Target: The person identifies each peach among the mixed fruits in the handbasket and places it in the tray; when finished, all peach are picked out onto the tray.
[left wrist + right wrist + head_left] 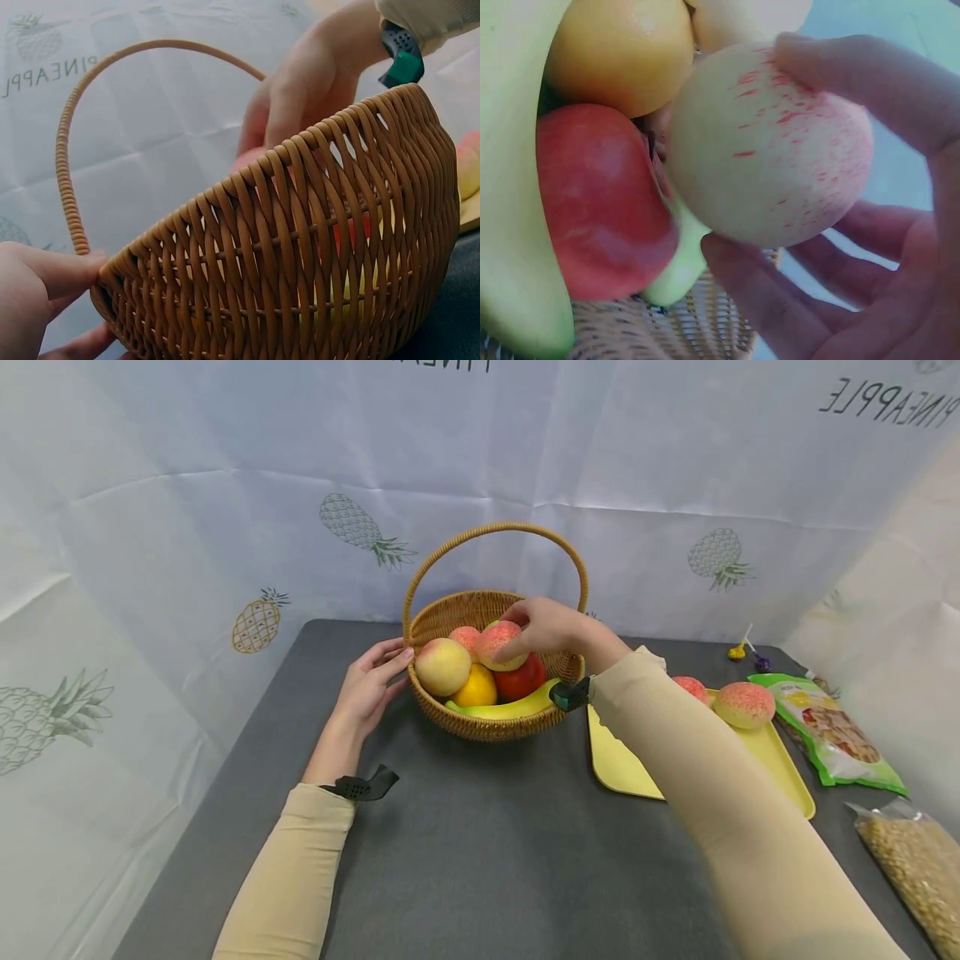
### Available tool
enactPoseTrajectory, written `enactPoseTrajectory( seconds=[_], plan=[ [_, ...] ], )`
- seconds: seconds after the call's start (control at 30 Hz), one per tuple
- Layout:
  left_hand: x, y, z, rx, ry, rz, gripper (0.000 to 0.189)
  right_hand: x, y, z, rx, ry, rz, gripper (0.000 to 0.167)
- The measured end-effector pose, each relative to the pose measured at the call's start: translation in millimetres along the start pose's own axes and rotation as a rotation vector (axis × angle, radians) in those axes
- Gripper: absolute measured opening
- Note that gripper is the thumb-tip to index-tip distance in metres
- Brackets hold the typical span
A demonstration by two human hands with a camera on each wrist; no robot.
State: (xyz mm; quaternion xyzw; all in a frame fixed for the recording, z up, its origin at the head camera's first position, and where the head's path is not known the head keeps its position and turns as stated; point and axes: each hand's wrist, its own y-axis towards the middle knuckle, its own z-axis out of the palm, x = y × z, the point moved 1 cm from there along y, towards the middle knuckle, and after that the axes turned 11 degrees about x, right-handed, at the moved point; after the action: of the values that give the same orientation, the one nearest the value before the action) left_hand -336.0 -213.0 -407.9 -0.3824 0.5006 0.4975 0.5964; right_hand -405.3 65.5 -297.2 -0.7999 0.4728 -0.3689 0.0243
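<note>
A wicker basket [491, 730] with a tall arched handle stands at the back of the table. My left hand [365, 687] holds its left side, thumb at the rim by the handle's base [79, 244]. My right hand [557, 625] grips a pink-speckled peach [769, 150] between thumb and fingers, over the other fruit in the basket. Below and around that peach lie a red apple-like fruit [604, 202], an orange [477, 687], a banana [517, 705], a pale yellow peach [442, 667] and another pink peach [465, 636]. A green piece [676, 262] shows beneath the held peach.
Right of the basket is a yellow tray [626, 764] with peaches [744, 704], partly behind my right sleeve. Farther right lie a green snack bag [840, 731], a clear bag of grains [915, 860] and two lollipops [737, 652]. A pineapple-print cloth [480, 460] hangs behind.
</note>
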Motion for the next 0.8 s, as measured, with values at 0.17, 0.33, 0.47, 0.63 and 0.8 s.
enactPoseTrajectory(
  seconds=[0.17, 0.33, 0.47, 0.63, 0.8],
  plan=[
    [0.5, 0.2, 0.3, -0.002, -0.003, -0.005, 0.057, -1.4, -17.8, -2.6, -0.028, 0.056, -0.054, 0.068],
    [1.1, 0.4, 0.0, -0.003, -0.005, -0.003, 0.056, -4.7, -33.9, -2.5, -0.049, 0.110, -0.086, 0.069],
    [1.4, 0.8, -0.1, -0.004, -0.004, -0.003, 0.056, -9.3, -45.2, -2.2, -0.055, 0.146, -0.106, 0.065],
    [1.6, 2.2, 0.8, -0.002, 0.011, -0.005, 0.058, -13.8, -60.1, -2.0, -0.072, 0.153, -0.116, 0.064],
    [2.6, -0.6, -1.5, -0.003, 0.006, -0.003, 0.059, -17.3, -69.7, 2.8, -0.082, 0.167, -0.130, 0.063]
  ],
)
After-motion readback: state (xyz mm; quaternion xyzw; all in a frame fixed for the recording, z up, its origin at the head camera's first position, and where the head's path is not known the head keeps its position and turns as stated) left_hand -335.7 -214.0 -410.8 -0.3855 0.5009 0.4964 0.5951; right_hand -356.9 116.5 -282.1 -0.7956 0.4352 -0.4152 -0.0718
